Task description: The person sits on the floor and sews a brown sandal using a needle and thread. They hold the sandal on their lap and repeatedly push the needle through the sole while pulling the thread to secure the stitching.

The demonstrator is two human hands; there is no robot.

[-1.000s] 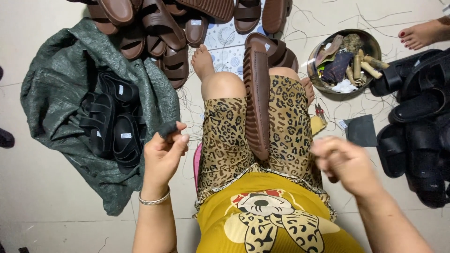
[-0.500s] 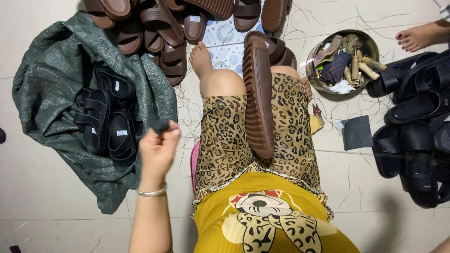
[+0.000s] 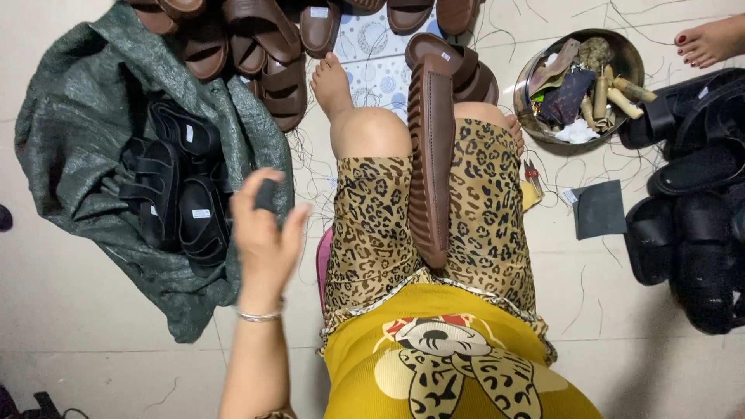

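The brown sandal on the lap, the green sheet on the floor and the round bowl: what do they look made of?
Brown sandal: likely moulded rubber or foam, matte, with a ribbed sole. Green sheet: apparently woven plastic sacking, with a fine weave and a slight sheen. Round bowl: metal, probably steel, with a shiny reflective rim. The small dark piece in the left hand is unclear.

Across your lap lies a brown sandal whose ribbed sole looks like matt rubber. Your left hand pinches a small dark piece, matt. The green sack is coarse woven cloth; the black sandals on it have a dull sheen. The bowl is shiny metal, the floor smooth tile.
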